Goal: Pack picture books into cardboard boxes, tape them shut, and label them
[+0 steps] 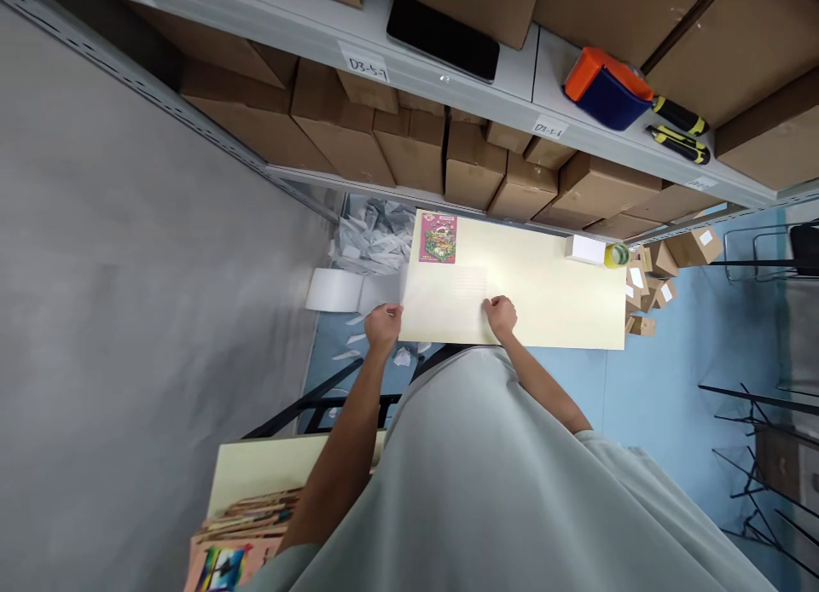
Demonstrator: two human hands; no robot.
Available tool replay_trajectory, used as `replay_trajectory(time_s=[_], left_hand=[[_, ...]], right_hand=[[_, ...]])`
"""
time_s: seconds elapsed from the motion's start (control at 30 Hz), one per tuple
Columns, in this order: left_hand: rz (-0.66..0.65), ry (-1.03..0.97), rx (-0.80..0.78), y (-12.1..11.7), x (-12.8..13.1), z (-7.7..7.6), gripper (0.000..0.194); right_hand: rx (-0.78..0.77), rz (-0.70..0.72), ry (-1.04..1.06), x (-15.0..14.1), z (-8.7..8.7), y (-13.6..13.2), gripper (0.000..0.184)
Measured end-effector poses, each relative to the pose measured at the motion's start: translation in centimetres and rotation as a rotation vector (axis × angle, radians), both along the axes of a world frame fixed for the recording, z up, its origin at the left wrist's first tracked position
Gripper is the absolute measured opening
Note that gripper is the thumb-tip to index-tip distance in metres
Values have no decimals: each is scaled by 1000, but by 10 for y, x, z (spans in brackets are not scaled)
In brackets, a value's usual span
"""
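Observation:
A thin, whitish, see-through sheet of wrapping film (464, 293) lies across the left part of the pale yellow table (563, 306). It appears to run from a white roll (333, 290) just past the table's left end. My left hand (384, 326) is closed at the table's left front corner, thumb and finger pinching the sheet's near edge. Near the front edge, my right hand (500, 316) is curled closed at the sheet's right end. Behind the sheet, a pink booklet with a colourful picture (438, 238) lies flat at the table's back left.
At the table's back right stand a white box (584, 249) and a yellow-green tape roll (616, 255). Shelves of cardboard boxes (473, 161) overhang the back, holding a black phone (443, 37) and an orange-and-blue tape dispenser (607, 89). Crumpled paper (374, 238) is heaped behind the roll.

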State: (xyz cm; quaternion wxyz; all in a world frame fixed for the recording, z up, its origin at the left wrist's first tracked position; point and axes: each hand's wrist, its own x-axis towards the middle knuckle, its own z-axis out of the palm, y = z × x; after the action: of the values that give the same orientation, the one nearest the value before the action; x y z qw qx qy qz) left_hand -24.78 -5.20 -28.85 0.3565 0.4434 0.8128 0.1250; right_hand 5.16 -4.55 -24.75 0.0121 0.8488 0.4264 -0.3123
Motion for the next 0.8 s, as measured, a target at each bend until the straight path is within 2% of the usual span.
replay_trajectory(time_s=[0.23,0.5,0.67,0.8], left_hand=[[-31,30,-7,-11,1,2,22],[-46,89,-24,-6,9,12,22],[-69,110,-16,-2,18,27,23],[-100,108,19,-1,32,47,24]], right_hand=[[-22,98,-14,-13,-2,-5,28],[-17,226,55,-15,-5,-4,25],[10,264,107,-5,-2,-1,22],[135,237,144,25,11,-7,17]])
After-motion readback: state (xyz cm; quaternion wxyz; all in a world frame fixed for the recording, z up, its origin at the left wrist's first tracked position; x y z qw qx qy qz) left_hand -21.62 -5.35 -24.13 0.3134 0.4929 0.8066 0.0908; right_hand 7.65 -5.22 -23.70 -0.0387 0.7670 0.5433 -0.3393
